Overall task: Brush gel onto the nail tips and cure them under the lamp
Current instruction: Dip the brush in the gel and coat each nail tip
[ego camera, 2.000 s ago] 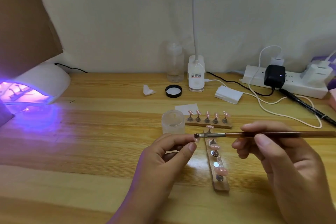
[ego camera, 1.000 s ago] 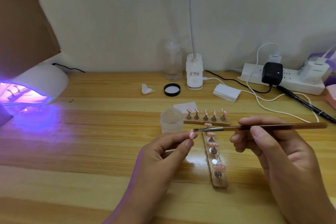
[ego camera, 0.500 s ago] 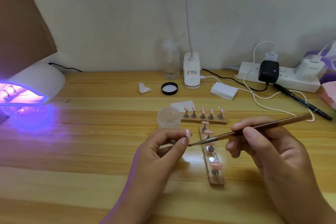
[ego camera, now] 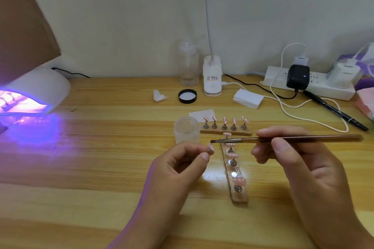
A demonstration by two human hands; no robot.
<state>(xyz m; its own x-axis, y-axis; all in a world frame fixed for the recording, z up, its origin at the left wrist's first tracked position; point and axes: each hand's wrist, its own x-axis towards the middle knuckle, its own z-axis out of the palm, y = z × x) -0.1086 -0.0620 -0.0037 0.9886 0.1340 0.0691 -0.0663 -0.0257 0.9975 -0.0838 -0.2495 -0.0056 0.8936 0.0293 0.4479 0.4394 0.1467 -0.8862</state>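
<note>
Left hand (ego camera: pixel 182 168) is pinching a pink nail tip (ego camera: pixel 211 146); right hand (ego camera: pixel 293 159) is clamping the brush (ego camera: pixel 283 139) level, bristles hovering just above that tip.

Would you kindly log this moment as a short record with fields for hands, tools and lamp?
left hand: pinches a pink nail tip on its stand
right hand: holds the brush level, bristles by that tip, contact unclear
nail lamp: lit violet, far left on desk
far holder strip: five tips mounted
near holder strip: several tips, at least one spot bare
frosted jar: beside the far strip
</note>
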